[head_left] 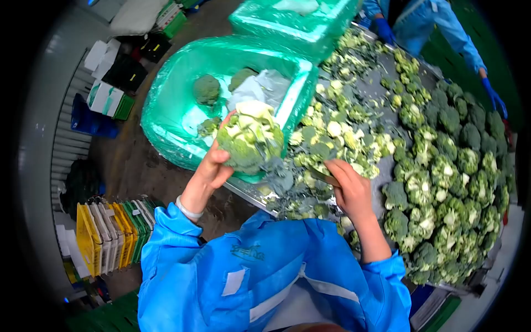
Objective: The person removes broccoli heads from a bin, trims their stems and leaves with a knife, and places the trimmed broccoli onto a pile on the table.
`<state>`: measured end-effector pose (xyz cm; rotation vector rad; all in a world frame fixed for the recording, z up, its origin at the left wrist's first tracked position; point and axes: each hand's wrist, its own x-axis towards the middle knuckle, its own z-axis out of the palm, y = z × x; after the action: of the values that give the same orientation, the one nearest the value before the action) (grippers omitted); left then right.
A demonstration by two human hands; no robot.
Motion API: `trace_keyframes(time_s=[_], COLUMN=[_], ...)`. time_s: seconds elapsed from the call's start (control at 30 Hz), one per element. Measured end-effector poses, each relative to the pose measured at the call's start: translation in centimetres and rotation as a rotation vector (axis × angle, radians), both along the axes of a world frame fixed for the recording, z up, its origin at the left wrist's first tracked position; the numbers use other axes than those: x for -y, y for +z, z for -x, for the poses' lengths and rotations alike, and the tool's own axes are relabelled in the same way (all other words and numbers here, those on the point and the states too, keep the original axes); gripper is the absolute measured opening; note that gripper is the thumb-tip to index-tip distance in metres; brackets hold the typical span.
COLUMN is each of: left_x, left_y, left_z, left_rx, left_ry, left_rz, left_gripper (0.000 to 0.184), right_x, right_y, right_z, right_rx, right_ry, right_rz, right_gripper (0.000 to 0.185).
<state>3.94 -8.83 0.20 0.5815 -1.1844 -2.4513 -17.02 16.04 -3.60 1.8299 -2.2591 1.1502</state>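
My left hand (211,169) is wrapped round a broccoli head (249,141), its pale cut stem turned up and away from me. It hangs over the near rim of a green plastic-lined crate (166,108). Inside that crate lie another broccoli head (207,89), smaller pieces and a crumpled clear plastic sheet (260,88). My right hand (351,185) grips a knife (323,176), its blade pointing left above the trimmings. Cut stems and leaves (337,133) cover the metal table (387,72) beyond the knife.
A large pile of broccoli (448,188) fills the table's right side. A second green-lined crate (293,27) stands behind the first. Across the table is a co-worker in blue (442,25) with blue gloves. Stacked yellow, white and green crates (113,232) stand on the floor at left.
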Motion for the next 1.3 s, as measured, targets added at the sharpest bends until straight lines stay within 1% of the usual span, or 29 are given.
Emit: trace_keyframes(time_s=[0.03,0.1,0.23,0.27,0.37,0.4,0.5,0.6,0.7,0.73,0.83,0.87,0.93,0.97,1.0,1.07,1.1,1.13,1.17,1.23,1.27,1.3], left_x=[-1.0,-2.9,-5.2,-5.8,-6.9,-7.3,-8.3,-8.5,-8.5,-8.7,-9.1,-9.0,-8.4,-8.0,-7.8,-7.9,-7.9,-7.3,-7.0,-6.1,-5.8,-4.9], left_y=[0.1,0.1,0.4,0.5,-0.1,-0.7,-1.0,-2.7,-4.3,-4.3,-3.6,-3.4,-3.3,-3.2,-3.4,-4.7,-5.3,-5.2,-4.3,-1.3,-0.1,0.7], left_z=[0.6,1.1,2.2,2.4,2.8,2.9,2.8,3.0,2.1,1.9,1.9,1.7,1.4,1.6,2.0,1.4,0.9,0.1,-0.9,-1.2,-1.1,-1.4], left_rx=[0.02,0.065,0.208,0.209,0.314,0.302,0.327,0.49,0.444,0.454,0.441,0.407,0.409,0.401,0.455,0.451,0.461,0.464,0.387,0.201,0.276,0.358], left_ry=[-0.033,-0.089,-0.203,-0.218,-0.343,-0.322,-0.271,-0.239,-0.225,-0.219,-0.195,-0.211,-0.223,-0.224,-0.197,-0.146,-0.137,-0.147,-0.103,0.002,0.02,-0.019], left_rz=[0.035,0.104,0.234,0.221,0.553,0.44,0.415,0.499,0.811,0.814,0.375,0.194,0.426,0.546,0.554,0.665,0.721,0.846,0.758,0.592,0.728,1.086], left_gripper=[0.113,0.111,0.115,0.114,0.112,0.112,0.112,0.109,0.106,0.105,0.103,0.103,0.102,0.102,0.102,0.102,0.102,0.105,0.107,0.109,0.112,0.112], right_x=[0.2,0.4,0.0,-0.2,-0.4,-0.6,-1.1,-1.4,-1.6,-1.6,-1.4,-1.2,-1.2,-1.1,-0.8,-0.2,-0.4,-1.6,-3.0,-5.9,-5.2,-4.5], right_y=[0.5,1.2,0.6,0.4,-0.7,-1.2,-2.9,-6.4,-7.9,-7.6,-7.7,-7.4,-6.4,-6.9,-7.5,-7.8,-9.6,-13.0,-15.1,-14.9,-12.0,-9.6], right_z=[0.1,0.0,-0.2,-0.4,-1.4,-1.5,-2.0,-2.2,-3.3,-3.6,-3.3,-2.7,-2.3,-2.5,-2.6,-2.3,-1.9,-1.1,0.0,2.6,2.0,0.9], right_rx=[-0.037,-0.086,-0.13,-0.136,-0.196,-0.176,-0.126,-0.012,0.111,0.102,0.101,0.065,0.012,0.037,0.054,0.074,0.075,0.083,0.084,0.135,0.177,0.222], right_ry=[0.031,0.056,0.048,0.043,-0.053,-0.073,-0.131,-0.133,-0.171,-0.193,-0.182,-0.16,-0.113,-0.117,-0.118,-0.123,-0.173,-0.225,-0.273,-0.36,-0.304,-0.237], right_rz=[0.045,0.02,-0.072,-0.096,-0.238,-0.227,-0.187,-0.406,-0.438,-0.455,-0.278,-0.282,-0.303,-0.366,-0.427,-0.49,-0.565,-0.648,-0.733,-0.714,-0.545,-0.382], right_gripper=[0.05,0.048,0.035,0.031,0.021,0.02,0.017,0.02,0.023,0.023,0.023,0.022,0.021,0.02,0.02,0.019,0.02,0.021,0.022,0.027,0.03,0.036])
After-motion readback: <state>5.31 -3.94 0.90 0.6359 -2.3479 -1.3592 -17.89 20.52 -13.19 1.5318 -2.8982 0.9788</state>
